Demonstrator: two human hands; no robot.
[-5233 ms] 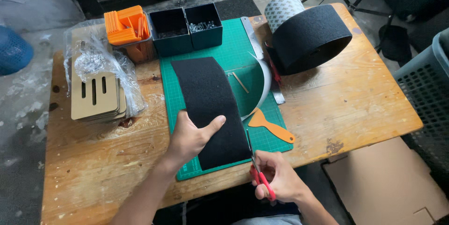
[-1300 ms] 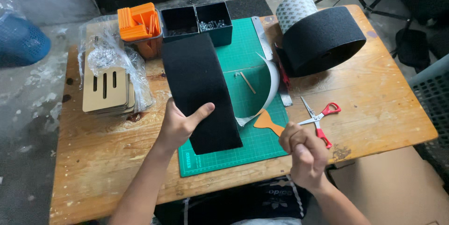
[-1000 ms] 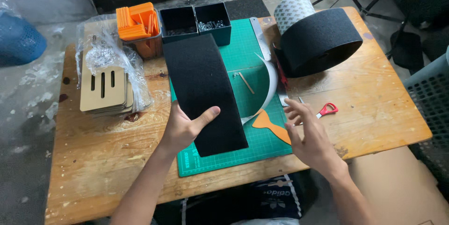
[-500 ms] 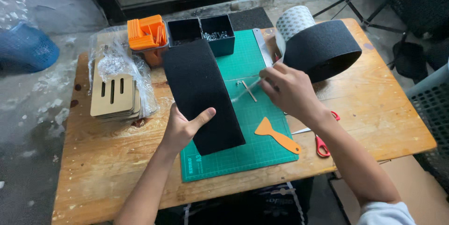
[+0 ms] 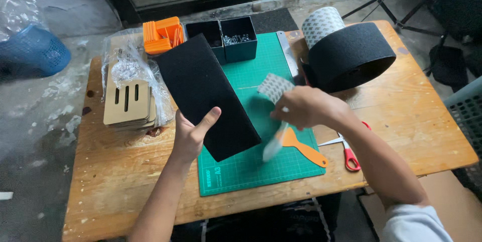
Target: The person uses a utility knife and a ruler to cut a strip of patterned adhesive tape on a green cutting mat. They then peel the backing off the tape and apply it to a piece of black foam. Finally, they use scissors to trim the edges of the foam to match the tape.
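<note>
Left hand (image 5: pixel 193 134) has its grip closed on the lower edge of the black foam sheet (image 5: pixel 208 93), thumb on top, fingers tucked under. The sheet is tilted up off the green cutting mat (image 5: pixel 261 166), covering the mat's left half. Right hand (image 5: pixel 306 107) is above the mat's middle, its grip pinched on a curling strip of patterned backing paper (image 5: pixel 275 87), blurred at its lower end. Just right of the mat's lower corner, red-handled scissors (image 5: pixel 346 151) lie on the wooden worktop (image 5: pixel 125 171). An orange scraper (image 5: pixel 304 149) rests on the mat, partly under the right hand. The big black foam roll (image 5: pixel 349 56) sits off the mat's upper right. Two dark bins (image 5: pixel 228 38) stand at the mat's top edge, with orange parts (image 5: pixel 161 35) left of them and bagged wooden plates (image 5: pixel 128 104) left of the mat.
</note>
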